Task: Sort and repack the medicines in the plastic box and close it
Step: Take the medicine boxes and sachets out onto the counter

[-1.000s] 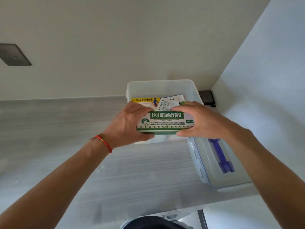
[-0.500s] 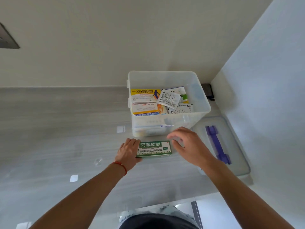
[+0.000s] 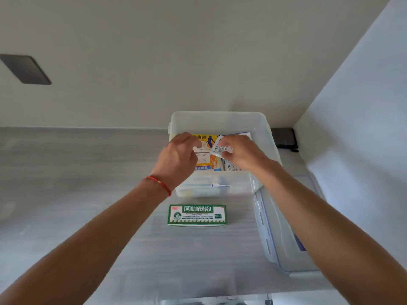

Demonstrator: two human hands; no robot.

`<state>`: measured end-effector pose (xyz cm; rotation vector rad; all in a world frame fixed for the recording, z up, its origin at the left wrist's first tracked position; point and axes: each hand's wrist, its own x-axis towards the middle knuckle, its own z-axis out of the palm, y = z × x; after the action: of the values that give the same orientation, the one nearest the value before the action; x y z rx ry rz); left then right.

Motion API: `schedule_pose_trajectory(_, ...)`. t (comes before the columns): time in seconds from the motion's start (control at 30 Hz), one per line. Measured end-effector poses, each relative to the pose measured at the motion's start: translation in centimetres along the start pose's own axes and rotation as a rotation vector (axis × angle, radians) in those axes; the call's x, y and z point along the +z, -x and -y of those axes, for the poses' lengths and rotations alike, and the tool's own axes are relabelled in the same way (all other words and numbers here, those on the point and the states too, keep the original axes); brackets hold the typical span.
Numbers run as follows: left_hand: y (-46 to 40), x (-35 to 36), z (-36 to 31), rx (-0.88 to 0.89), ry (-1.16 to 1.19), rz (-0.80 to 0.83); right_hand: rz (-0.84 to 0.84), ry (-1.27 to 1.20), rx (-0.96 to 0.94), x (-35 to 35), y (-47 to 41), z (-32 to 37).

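Unloading stage of the sort. The translucent plastic box (image 3: 220,119) stood open on the grey counter (image 3: 77,172) against the wall, with several medicine packs inside, among them a yellow carton (image 3: 206,138) lying flat. Both hands were over the box mouth. The right hand (image 3: 244,154) pinched a small white printed sachet (image 3: 220,148) between thumb and fingertips, lifted above the other packs. The left hand (image 3: 178,155), a red cord (image 3: 159,183) at its wrist, hung over the left part of the box with fingers loosely curled and holding nothing visible; whether its fingertips touched the yellow carton could not be told. One green-and-white medicine carton (image 3: 197,214) lay flat on the counter just in front of the box, apart from both hands. The lid (image 3: 284,243), with a purple handle, lay on the counter beside the box to the right. Judged next requirement: carry the sachet clear of the rim and set it down near the green carton, keeping like packs grouped; repacking and closing remained undone
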<state>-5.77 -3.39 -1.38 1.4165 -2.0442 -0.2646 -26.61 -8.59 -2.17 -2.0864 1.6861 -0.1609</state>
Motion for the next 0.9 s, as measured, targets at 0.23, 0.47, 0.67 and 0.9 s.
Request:
schedule_pose_trajectory(0.23, 0.0, 2.8, 2.9, -0.143, -0.041, -0.022, 0.353, 0.459, -0.320, 4.4, -5.4, 2.1)
schedule_pose_trajectory(0.47, 0.0, 3.2, 3.1, -0.158, -0.034, -0.068, 0.350, 0.528, -0.300, 5.3, -6.5, 2.1)
schedule_pose_trajectory(0.67, -0.2, 2.8, 2.6, -0.115, -0.080, -0.012, 0.182, 0.126, -0.271, -0.3, -4.0, 2.2)
schedule_pose_trajectory(0.9, 2.2, -1.1, -2.0, -0.293, 0.428, -0.258, 0.094, -0.183, -0.359, -4.1, 3.4, 1.6)
